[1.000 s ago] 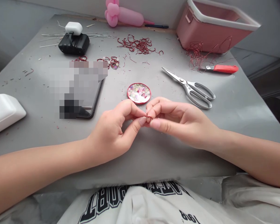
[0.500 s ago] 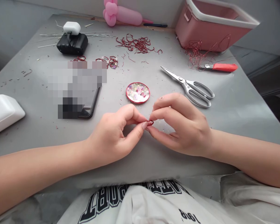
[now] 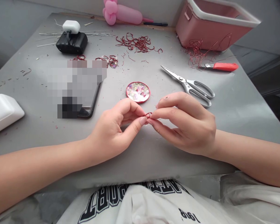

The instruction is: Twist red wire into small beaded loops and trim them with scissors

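White shirt with black lettering (image 3: 163, 188) is seen nearest, at the edge of the grey surface (image 3: 135, 168). Just past it, a small bent piece of red wire (image 3: 148, 114) is held up between both hands, over the near part of the surface. It is pinched by the thumb and forefinger of the left hand (image 3: 115, 130); its other side is pinched by the thumb and forefinger of the right hand (image 3: 186, 124), whose other fingers are loosely curled. Piece is judged to be mid-shaping: a loop is partly formed, but whether it is closed, or whether a bead is on it, cannot be told. White case (image 3: 4, 113) is cut off at far left; phone (image 3: 91, 96) is partly blurred out. Beads (image 3: 140, 90) are held in a small red-rimmed dish (image 3: 140, 102) just beyond the hands, so plenty appear unused. Scissors (image 3: 181, 79) and red-handled cutter (image 3: 225, 67) are laid to the right, both untouched. Beaded red loops (image 3: 112, 61) are grouped behind the phone and look done. Farther back, bent red wires (image 3: 140, 46) are heaped, seemingly without beads, so much is judged to be left. Thin wire tangle (image 3: 196, 53) is bunched by the pink bin (image 3: 200, 29); pink balloon (image 3: 129, 14) is seen along the back.
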`<state>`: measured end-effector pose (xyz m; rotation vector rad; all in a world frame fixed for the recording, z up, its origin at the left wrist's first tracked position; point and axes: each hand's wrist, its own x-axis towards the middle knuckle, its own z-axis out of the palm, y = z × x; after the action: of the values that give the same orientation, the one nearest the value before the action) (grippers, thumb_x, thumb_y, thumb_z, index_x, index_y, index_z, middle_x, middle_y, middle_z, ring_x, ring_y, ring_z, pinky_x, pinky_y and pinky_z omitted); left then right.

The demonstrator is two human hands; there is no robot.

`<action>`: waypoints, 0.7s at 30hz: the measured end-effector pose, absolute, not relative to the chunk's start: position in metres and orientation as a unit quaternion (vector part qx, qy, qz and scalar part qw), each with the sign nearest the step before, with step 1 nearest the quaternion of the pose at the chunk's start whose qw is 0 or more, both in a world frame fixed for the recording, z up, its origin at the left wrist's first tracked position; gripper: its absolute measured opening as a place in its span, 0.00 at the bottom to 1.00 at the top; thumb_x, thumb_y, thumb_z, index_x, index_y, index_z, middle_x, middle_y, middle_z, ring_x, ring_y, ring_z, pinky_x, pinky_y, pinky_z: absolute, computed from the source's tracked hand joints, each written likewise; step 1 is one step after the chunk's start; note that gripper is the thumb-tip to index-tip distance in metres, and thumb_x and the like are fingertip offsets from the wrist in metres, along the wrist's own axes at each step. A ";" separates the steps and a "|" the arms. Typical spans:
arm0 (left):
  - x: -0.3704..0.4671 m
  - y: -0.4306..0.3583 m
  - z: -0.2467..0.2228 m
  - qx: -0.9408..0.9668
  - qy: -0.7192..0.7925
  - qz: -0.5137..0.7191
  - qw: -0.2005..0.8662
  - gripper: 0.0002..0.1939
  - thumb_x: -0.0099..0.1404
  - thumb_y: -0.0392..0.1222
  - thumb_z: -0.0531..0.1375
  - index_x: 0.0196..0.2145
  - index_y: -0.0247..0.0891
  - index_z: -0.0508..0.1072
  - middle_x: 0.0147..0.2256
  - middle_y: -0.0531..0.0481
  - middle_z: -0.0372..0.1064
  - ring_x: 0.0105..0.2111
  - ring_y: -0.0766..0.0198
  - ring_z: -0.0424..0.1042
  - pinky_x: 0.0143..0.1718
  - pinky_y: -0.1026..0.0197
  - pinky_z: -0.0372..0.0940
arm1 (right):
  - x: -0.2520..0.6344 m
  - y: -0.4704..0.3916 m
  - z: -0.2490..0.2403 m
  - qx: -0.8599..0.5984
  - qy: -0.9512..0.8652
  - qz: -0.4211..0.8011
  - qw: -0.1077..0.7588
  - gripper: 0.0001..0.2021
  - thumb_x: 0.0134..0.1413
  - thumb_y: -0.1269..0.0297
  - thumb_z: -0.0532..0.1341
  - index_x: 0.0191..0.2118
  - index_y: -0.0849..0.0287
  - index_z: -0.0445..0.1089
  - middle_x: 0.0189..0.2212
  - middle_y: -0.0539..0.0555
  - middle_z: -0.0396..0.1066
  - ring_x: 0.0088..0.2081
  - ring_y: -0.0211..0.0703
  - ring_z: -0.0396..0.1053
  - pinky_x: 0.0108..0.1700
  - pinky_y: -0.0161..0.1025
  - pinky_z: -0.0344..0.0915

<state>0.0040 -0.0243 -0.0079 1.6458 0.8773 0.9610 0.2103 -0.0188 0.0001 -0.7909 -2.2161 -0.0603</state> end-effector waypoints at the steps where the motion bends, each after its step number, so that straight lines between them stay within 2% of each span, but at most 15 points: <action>1: 0.004 -0.024 -0.008 0.678 0.365 0.399 0.497 0.02 0.69 0.37 0.60 0.37 0.40 0.68 0.36 0.49 0.76 0.37 0.63 0.79 0.40 0.62 0.77 | 0.210 -0.020 0.001 -0.310 -0.868 -0.019 0.387 0.06 0.60 0.71 0.62 0.35 0.51 0.73 0.32 0.54 0.73 0.34 0.44 0.72 0.35 0.44 0.72; 7: 0.005 -0.024 -0.008 0.712 0.361 0.398 0.452 0.03 0.69 0.36 0.59 0.37 0.41 0.67 0.35 0.51 0.77 0.34 0.64 0.79 0.38 0.62 0.76 | 0.204 -0.024 -0.001 -0.337 -0.847 0.056 0.408 0.06 0.59 0.72 0.62 0.35 0.53 0.72 0.33 0.56 0.74 0.33 0.43 0.73 0.33 0.42 0.73; 10: 0.004 -0.026 -0.009 0.739 0.351 0.397 0.416 0.03 0.68 0.34 0.58 0.37 0.40 0.67 0.35 0.51 0.77 0.35 0.65 0.79 0.38 0.64 0.75 | 0.201 -0.026 -0.002 -0.348 -0.832 0.105 0.419 0.06 0.57 0.74 0.62 0.33 0.54 0.71 0.32 0.55 0.74 0.32 0.42 0.72 0.29 0.40 0.71; 12: 0.004 -0.027 -0.009 0.755 0.343 0.391 0.400 0.03 0.67 0.33 0.58 0.37 0.40 0.68 0.34 0.52 0.77 0.35 0.65 0.79 0.34 0.66 0.74 | 0.200 -0.028 0.000 -0.359 -0.822 0.149 0.416 0.08 0.54 0.76 0.62 0.31 0.55 0.69 0.31 0.54 0.72 0.30 0.39 0.71 0.26 0.37 0.68; 16: 0.003 -0.029 -0.005 0.785 0.361 0.363 0.349 0.04 0.65 0.33 0.59 0.35 0.40 0.68 0.31 0.55 0.77 0.26 0.68 0.75 0.23 0.68 0.66 | 0.199 -0.031 0.007 -0.410 -0.777 0.287 0.380 0.08 0.49 0.76 0.61 0.27 0.55 0.64 0.27 0.51 0.70 0.28 0.37 0.67 0.26 0.35 0.67; 19: 0.002 -0.027 -0.002 0.805 0.385 0.345 0.291 0.04 0.63 0.33 0.59 0.31 0.40 0.67 0.27 0.56 0.75 0.20 0.70 0.69 0.22 0.67 0.63 | 0.199 -0.029 0.009 -0.451 -0.712 0.421 0.336 0.06 0.51 0.71 0.61 0.26 0.56 0.65 0.25 0.50 0.68 0.26 0.36 0.65 0.24 0.34 0.64; 21: 0.002 -0.024 -0.001 0.786 0.402 0.344 0.319 0.04 0.62 0.36 0.60 0.30 0.40 0.67 0.26 0.55 0.75 0.22 0.68 0.73 0.24 0.66 0.66 | 0.200 -0.025 0.008 -0.450 -0.682 0.480 0.320 0.06 0.54 0.68 0.62 0.27 0.57 0.67 0.24 0.49 0.67 0.24 0.34 0.63 0.23 0.33 0.62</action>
<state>0.0021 -0.0242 -0.0008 2.0680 1.0583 0.9036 0.2003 -0.0255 0.0083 -1.1824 -1.7928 1.2605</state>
